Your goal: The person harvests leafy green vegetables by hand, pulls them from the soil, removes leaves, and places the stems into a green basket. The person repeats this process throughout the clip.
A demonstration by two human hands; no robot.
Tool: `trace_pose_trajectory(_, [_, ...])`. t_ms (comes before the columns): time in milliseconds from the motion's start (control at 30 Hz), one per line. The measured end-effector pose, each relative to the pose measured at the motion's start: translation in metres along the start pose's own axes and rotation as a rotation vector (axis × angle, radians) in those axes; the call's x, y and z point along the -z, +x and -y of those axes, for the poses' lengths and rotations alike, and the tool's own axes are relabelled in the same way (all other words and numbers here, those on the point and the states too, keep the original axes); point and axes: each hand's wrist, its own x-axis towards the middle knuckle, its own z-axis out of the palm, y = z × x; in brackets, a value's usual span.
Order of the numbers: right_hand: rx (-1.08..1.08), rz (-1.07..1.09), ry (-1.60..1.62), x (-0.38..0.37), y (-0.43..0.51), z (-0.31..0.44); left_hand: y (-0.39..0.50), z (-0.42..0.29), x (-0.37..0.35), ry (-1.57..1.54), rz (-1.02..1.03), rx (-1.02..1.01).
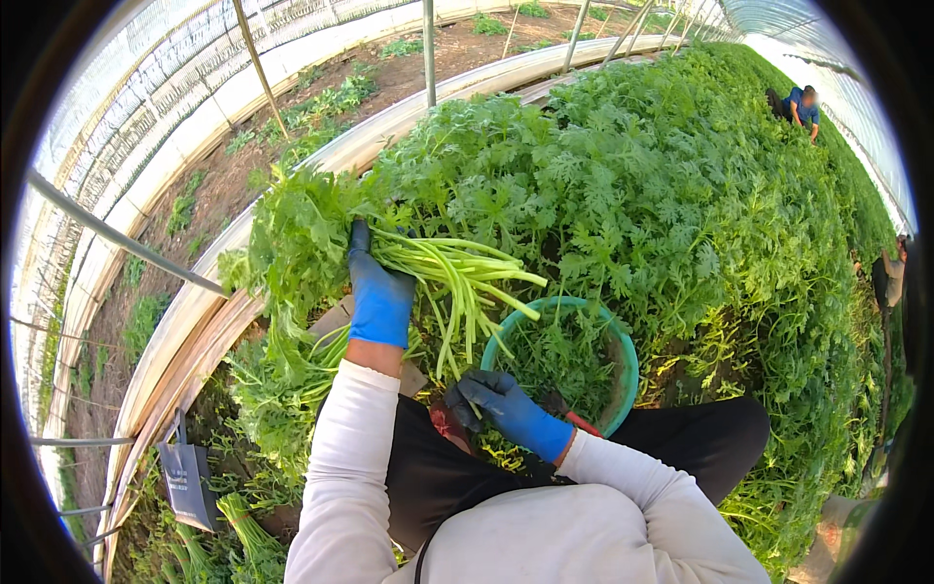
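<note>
My left hand point(381, 288), in a blue and black coated glove, grips a bunch of leafy greens point(467, 270). Its feathery leaves point left and its pale cut stems fan out to the right. Lower down, my right hand point(503, 409), gloved alike, has its fingers pinched below the stem ends, with a short pale stem point(477, 411) showing at the fingertips. Just beyond that hand is a green round tub point(632, 365) with loose feathery greens point(565, 358) inside. A red-handled tool point(582, 423) lies at its near rim, partly hidden by my right hand.
A dense leafy crop point(620, 197) fills the right side of the greenhouse. Tied bundles point(248, 525) and a dark bag point(186, 478) lie at lower left. Metal poles point(131, 230) stand along the plastic sheeting point(190, 350). A person point(801, 108) crouches far off; another point(892, 277) is partly visible at right.
</note>
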Motion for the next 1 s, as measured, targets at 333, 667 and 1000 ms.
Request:
trace_pose_trajectory(333, [-0.246,0.111,0.419,-0.019,-0.037,0.075,0.009,-0.013,0.014,0.022,0.168,0.062])
trace_pose_trajectory(667, [-0.392,0.251,-0.689,0.034,-0.036,0.058,-0.022,-0.021,-0.020,-0.180,0.188,0.152])
trace_pose_trajectory(1000, [0.333,0.044,-0.112,0.082,0.041,0.142,-0.062,0.031,-0.038,-0.105,0.397,0.390])
